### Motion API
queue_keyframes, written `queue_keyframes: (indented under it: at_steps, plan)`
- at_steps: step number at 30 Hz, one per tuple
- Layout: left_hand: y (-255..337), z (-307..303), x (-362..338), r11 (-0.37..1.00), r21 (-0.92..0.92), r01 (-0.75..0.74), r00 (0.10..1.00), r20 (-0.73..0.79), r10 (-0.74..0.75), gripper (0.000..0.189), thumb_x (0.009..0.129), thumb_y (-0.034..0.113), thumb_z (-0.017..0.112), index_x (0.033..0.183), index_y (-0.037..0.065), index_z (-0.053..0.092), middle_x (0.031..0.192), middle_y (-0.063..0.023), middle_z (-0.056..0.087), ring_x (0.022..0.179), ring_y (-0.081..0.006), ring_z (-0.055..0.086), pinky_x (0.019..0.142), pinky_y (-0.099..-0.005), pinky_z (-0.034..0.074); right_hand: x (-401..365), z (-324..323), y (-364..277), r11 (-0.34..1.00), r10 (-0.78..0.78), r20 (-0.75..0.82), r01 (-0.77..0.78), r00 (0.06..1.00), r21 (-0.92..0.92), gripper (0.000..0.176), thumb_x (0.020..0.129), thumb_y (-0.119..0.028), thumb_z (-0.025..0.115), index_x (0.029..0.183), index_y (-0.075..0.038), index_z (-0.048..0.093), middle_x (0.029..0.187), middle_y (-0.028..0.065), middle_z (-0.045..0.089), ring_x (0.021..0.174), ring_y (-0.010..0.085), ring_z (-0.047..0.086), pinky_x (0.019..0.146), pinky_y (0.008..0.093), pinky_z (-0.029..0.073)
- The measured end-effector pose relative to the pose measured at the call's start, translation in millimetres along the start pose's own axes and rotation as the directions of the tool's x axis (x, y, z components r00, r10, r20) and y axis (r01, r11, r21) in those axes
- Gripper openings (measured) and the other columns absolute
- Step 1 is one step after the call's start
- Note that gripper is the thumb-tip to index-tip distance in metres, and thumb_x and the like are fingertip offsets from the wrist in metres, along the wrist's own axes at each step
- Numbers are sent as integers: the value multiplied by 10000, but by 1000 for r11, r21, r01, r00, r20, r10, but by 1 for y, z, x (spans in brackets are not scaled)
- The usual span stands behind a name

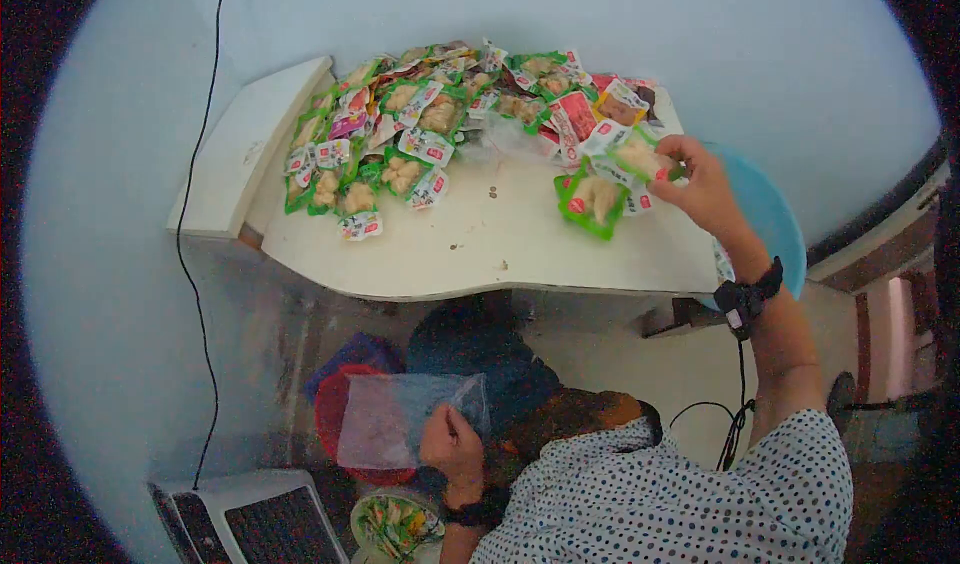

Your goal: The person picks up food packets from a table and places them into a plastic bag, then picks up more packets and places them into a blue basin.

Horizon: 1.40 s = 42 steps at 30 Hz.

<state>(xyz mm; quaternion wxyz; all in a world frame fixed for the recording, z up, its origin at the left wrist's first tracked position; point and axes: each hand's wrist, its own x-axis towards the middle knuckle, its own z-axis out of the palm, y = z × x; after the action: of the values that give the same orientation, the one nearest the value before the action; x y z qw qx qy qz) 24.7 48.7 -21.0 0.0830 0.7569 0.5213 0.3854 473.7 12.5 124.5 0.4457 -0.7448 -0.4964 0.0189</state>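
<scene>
My right hand [700, 189] reaches out over the far right part of the tabletop [480, 249]. Its grip is pinched on a snack packet [640, 156] with a green edge, thumb and fingertips closed on the packet's right end. The packet is lifted a little at the right edge of the heap of packets [430, 114]. That heap spreads along the back of the tabletop from the left end to the right, mostly green pouches with some red and pink ones mixed in. Just below and left of the held packet, a bigger green pouch [592, 202] lies flat on the tabletop, a little apart from the heap. A black wrist strap [745, 299] sits on my right forearm. Behind that arm, a blue basin [775, 219] shows past the right end of the tabletop.

My left hand [452, 444] is low, below the front edge of the tabletop and close to my body. Its grip is clenched on the right edge of a clear plastic bag [395, 419], which hangs out to the left, well apart from the held packet. I cannot tell whether anything is inside it. Under the bag is a red tub [330, 414]. A laptop [260, 519] sits at the lower left, and beside it is a round dish of packets [395, 524]. A thin black cable [195, 214] runs down the wall on the left.
</scene>
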Motion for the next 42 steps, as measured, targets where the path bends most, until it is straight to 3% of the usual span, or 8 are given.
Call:
queue_keyframes:
  at_steps: [4,11,14,15,24,38,41,42]
  plan:
    - [2,-1,7,998,51,-39,999,-9,39,76,864,118,607,829,67,652,694,-123,603,599,-334,581,506,-416,438,4,2,-6,957,33,395,84,918,-277,373,705,-115,762,1034,-22,613,1113,131,610,1074,266,568,932,366,463]
    - [-5,0,6,994,95,-50,999,24,48,52,835,140,624,798,110,646,661,-96,558,559,-310,548,476,-433,406,40,8,-25,925,-70,321,182,944,-334,303,737,-229,752,934,-25,645,1012,159,639,959,348,606,857,418,484]
    - [-1,-8,10,976,210,-57,994,104,36,37,814,141,632,794,114,648,648,-95,553,545,-304,547,460,-415,406,66,25,-40,856,-437,149,461,887,-233,270,766,-208,729,947,-22,654,985,163,649,931,346,615,857,420,484]
    - [-2,-7,12,988,147,-55,996,71,45,38,811,141,634,785,115,645,639,-95,547,539,-301,545,457,-410,407,76,24,-69,946,-187,265,247,946,-212,267,731,-96,732,974,-4,673,1092,192,650,1097,317,601,948,374,460]
    - [-14,-1,9,996,76,-54,996,68,49,30,786,133,657,764,118,645,574,-72,513,494,-269,531,433,-390,409,176,148,-143,789,-588,263,614,765,-21,186,817,-89,657,989,-19,666,1010,156,667,921,307,628,844,380,482]
    - [-24,-24,19,997,81,15,987,156,-28,61,735,137,703,715,151,647,518,-60,474,427,-249,501,397,-382,410,269,383,-212,742,-539,498,663,679,-100,387,779,-22,542,1155,-38,631,1155,188,626,1095,367,576,943,433,461]
    - [-67,15,-37,903,311,-295,940,-76,333,177,833,119,647,993,47,672,740,-114,600,547,-236,545,511,-400,448,288,421,-200,639,-586,566,760,580,-117,497,754,32,511,1242,-47,568,1269,177,563,1156,371,537,958,443,454]
    - [-61,1,-22,945,202,-256,963,-31,267,162,831,112,642,977,47,667,711,-107,575,522,-225,518,484,-392,426,288,423,-206,619,-576,613,778,541,-105,518,751,43,506,1257,-50,552,1293,174,544,1167,371,530,957,445,455]
